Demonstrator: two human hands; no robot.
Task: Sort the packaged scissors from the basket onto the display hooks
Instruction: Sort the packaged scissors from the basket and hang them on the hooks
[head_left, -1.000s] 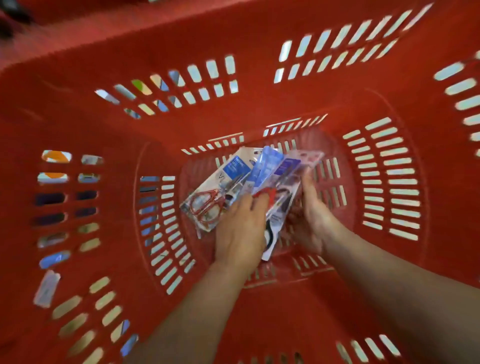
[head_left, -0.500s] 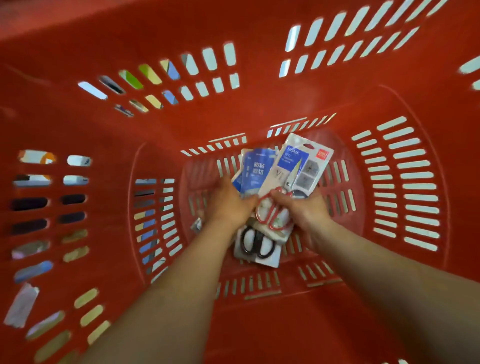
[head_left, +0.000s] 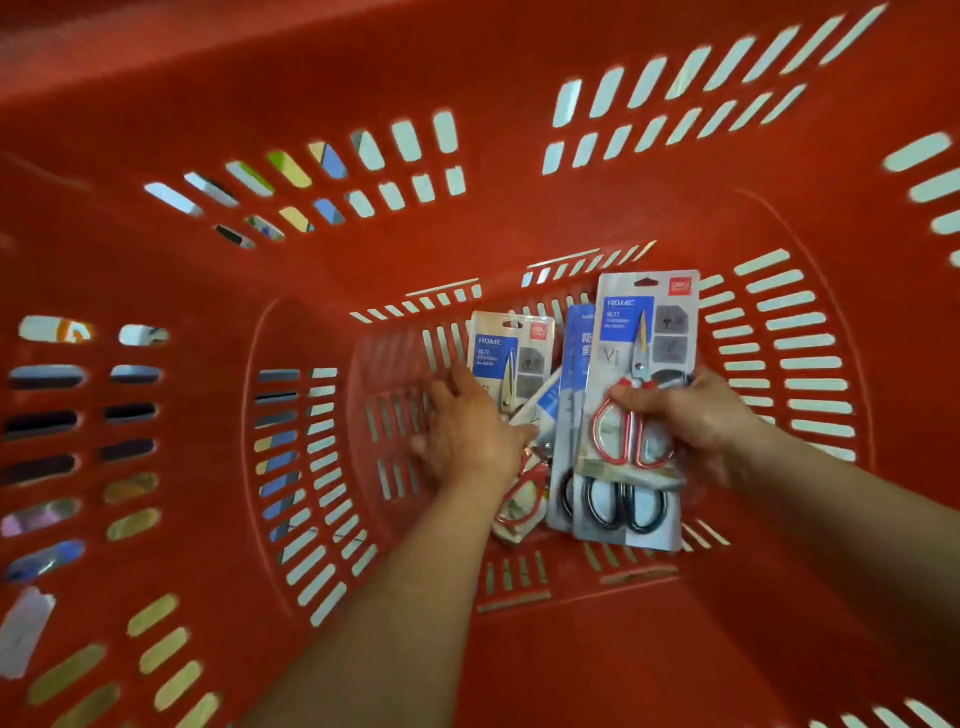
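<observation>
A deep red plastic basket (head_left: 156, 270) fills the view, its slotted walls rising on every side. Only blurred scraps of colour show through the slots, and no display hooks are in sight. At the bottom, the right hand (head_left: 696, 415) grips a red-handled scissors pack (head_left: 644, 332), thumb across the handles and fingers curled behind the card. It seems to clamp a black-handled scissors pack (head_left: 623, 509) beneath it, whose handles show below. A narrow blue pack (head_left: 571, 405) stands on edge just beside this stack; whether the hand holds it too is unclear. The left hand (head_left: 462, 436) lies on a second red-handled pack (head_left: 511, 358) resting on the basket floor, fingers stretched along its left edge and thumb over its face. Whether it pinches the card or only rests on it cannot be told. All the packs run lengthwise away from the person, hang-hole ends far and handle ends near, so both hands meet them at the handle half. The right hand's stack is raised and tilted up, and looks ready to lift straight out. The floor pack lies directly under the left hand, which is the nearer one to it. The hang holes already point away, which should suit pushing them onto hooks, though the high walls mean a long upward lift first.
</observation>
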